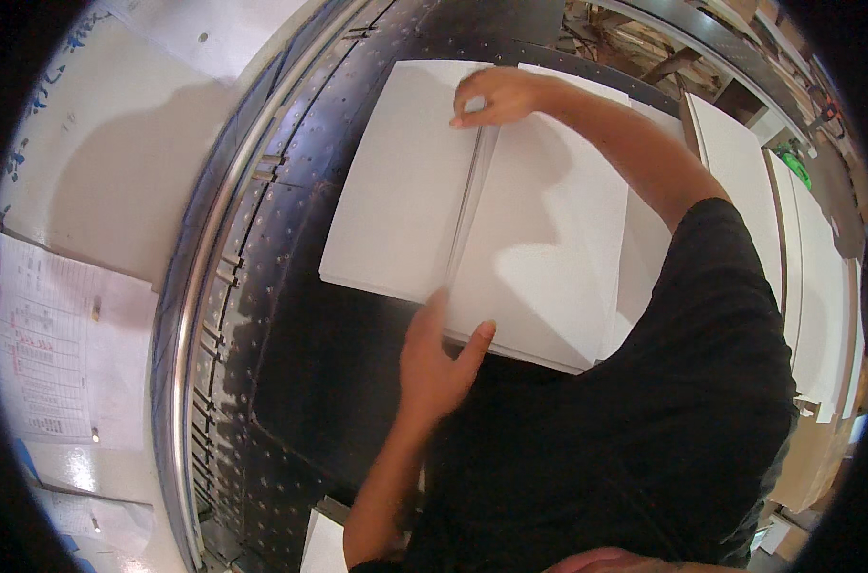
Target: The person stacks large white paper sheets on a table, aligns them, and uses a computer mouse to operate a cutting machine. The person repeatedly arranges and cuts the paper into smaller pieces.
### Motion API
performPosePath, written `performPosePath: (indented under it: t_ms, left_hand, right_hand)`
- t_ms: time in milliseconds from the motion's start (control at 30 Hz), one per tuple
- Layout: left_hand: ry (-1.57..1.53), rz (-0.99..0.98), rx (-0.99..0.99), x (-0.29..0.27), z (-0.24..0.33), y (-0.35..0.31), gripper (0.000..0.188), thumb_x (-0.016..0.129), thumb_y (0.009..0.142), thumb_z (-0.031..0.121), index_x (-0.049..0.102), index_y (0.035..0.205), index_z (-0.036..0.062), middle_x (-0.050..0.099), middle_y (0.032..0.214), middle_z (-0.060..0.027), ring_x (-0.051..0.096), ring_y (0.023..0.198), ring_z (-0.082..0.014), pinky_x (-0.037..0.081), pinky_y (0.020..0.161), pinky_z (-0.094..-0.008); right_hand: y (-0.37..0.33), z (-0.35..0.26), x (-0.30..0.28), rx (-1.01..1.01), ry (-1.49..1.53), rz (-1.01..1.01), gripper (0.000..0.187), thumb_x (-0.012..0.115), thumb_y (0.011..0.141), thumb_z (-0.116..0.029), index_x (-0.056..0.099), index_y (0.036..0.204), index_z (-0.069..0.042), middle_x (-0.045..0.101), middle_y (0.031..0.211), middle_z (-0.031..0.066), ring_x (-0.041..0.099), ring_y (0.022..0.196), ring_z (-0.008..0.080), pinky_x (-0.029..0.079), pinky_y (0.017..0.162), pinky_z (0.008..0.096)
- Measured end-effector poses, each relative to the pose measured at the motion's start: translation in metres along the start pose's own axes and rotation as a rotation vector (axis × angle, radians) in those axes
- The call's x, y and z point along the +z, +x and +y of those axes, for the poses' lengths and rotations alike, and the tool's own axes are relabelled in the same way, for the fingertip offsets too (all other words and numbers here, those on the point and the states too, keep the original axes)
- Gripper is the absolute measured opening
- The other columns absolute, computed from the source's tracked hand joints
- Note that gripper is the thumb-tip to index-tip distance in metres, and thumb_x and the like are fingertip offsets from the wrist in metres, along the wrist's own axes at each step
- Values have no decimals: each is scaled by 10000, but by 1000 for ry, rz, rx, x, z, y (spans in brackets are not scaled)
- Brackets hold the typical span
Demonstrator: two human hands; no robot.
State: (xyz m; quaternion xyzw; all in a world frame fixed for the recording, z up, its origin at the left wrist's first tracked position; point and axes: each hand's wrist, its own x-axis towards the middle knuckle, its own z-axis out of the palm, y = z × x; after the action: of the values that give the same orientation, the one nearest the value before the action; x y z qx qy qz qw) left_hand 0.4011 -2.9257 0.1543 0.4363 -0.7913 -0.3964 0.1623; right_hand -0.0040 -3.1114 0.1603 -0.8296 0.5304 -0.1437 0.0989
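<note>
Two stacks of large white sheets lie side by side on a dark surface, the left stack (386, 181) and the right stack (558, 210). A narrow gap with a greyish strip of edges (468, 196) runs between them. At the far end of this gap, my right hand (506, 95) reaches over from the right, its thumb and fingers curled together above the left stack; anything in them is too small to tell. My left hand (439, 363) touches the near end of the gap, fingers extended and thumb spread apart by the right stack's near edge.
A perforated dark metal table (291, 229) with a curved metal rail (190, 334) runs along the left. Printed papers (66, 344) lie on a pale surface beyond it. More white stacks (740, 181) stand at the right, with cardboard (821, 458) below.
</note>
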Motion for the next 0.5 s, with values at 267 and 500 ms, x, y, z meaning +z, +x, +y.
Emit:
performPosePath:
  t_ms: [267,500]
  left_hand:
    - [-53,54,86,7,-13,-5,862,772,937,518,502,1501,-76,573,1458,-318,533,1360,-472,383,1183,-519]
    - [216,1,152,11,-2,-5,916,756,907,601,516,1502,-52,588,1444,-309,498,1370,-462,406,1126,-533]
  right_hand:
    - [-27,7,5,131,-50,-19,691,607,990,-662,808,971,-1,754,1029,216,704,970,387,543,871,482]
    - [-57,32,-6,270,-195,-76,700,602,1015,-637,799,942,31,740,887,237,709,799,365,545,750,503]
